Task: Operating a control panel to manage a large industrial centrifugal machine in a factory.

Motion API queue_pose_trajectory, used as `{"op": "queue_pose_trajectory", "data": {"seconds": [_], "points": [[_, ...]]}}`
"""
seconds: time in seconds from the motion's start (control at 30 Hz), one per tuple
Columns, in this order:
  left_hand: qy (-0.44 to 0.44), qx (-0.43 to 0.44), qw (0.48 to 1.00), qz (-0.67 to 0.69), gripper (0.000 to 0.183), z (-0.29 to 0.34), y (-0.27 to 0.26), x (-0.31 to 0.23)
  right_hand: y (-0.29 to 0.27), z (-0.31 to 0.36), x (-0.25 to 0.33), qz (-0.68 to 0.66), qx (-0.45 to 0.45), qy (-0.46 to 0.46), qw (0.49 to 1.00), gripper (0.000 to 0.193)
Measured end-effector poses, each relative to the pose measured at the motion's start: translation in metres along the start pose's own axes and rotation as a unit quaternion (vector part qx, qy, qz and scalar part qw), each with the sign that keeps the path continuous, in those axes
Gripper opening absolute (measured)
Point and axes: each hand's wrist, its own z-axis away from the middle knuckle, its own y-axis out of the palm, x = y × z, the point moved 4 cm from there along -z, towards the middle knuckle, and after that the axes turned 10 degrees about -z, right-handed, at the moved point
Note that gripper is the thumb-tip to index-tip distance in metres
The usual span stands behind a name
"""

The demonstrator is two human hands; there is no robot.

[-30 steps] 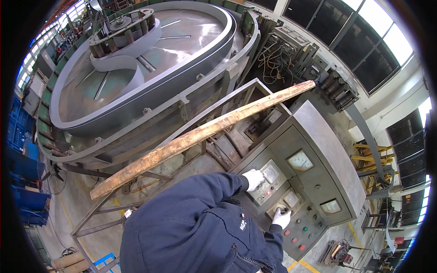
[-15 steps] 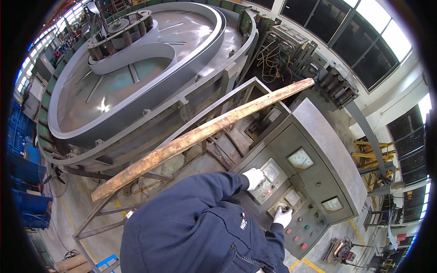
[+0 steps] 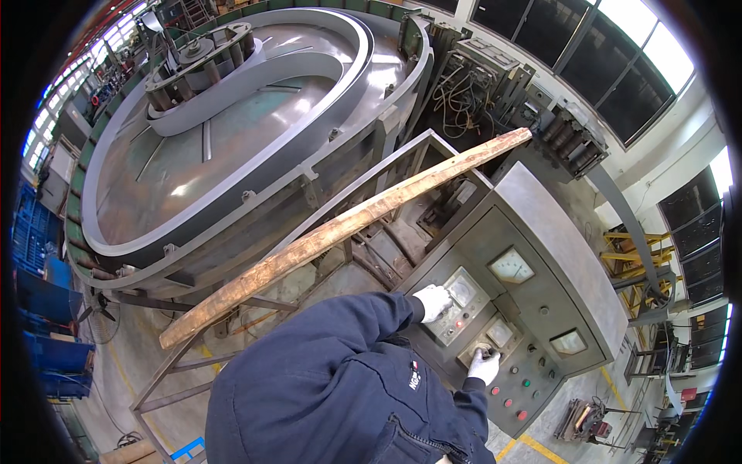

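Both my hands wear white gloves and work at the sloping grey control console (image 3: 533, 232). My left hand (image 3: 433, 302) is closed at the left edge of the upper-left control plate (image 3: 462, 289), beside its meter; what its fingers grip is hidden. Lower and to the right, my right hand (image 3: 485, 366) pinches a dark round knob (image 3: 485, 352) on a second control plate (image 3: 502, 334), just under another small meter. Red and green push buttons (image 3: 508, 403) line the console near my right hand. Two larger dial gauges (image 3: 511, 266) sit on the raised back panel.
A long rough wooden beam (image 3: 348, 226) lies slantwise over a metal frame beyond the console. Behind it a large round turntable (image 3: 178, 185) carries a looped wide steel strip (image 3: 309, 139). Rollers and cables (image 3: 464, 93) stand at the far right; blue bins (image 3: 54, 340) are at left.
The looped strip's inner bend has shifted right and outward on the turntable, and the slots in its surface have turned. Both hands keep their places on the console.
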Motion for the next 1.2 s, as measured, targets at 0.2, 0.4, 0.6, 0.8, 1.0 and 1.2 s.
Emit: {"op": "queue_pose_trajectory", "data": {"seconds": [0.2,0.4,0.6,0.8,1.0,1.2], "points": [[-0.006,0.008,1.0,-0.003,0.023,0.001,0.001,0.002,0.001,0.001,0.002,-0.004,0.001,0.0,1.0,0.043],[-0.014,0.02,1.0,-0.005,0.024,0.0,-0.009,-0.003,0.001,-0.001,-0.002,-0.001,0.004,0.004,1.0,0.043],[-0.012,0.015,1.0,0.0,0.023,0.001,-0.002,0.0,0.001,0.0,0.003,-0.005,0.005,0.002,1.0,0.042],[-0.025,0.044,0.999,-0.012,0.025,-0.001,-0.004,-0.001,0.001,0.0,0.0,-0.019,0.003,0.004,1.0,0.042],[-0.021,0.043,0.999,-0.011,0.026,-0.002,0.006,0.002,-0.001,0.001,0.003,-0.009,-0.005,-0.007,1.0,0.042],[-0.023,0.052,0.998,-0.013,0.026,-0.002,0.008,0.003,-0.001,0.002,0.005,-0.008,-0.016,-0.021,1.0,0.041]]}}
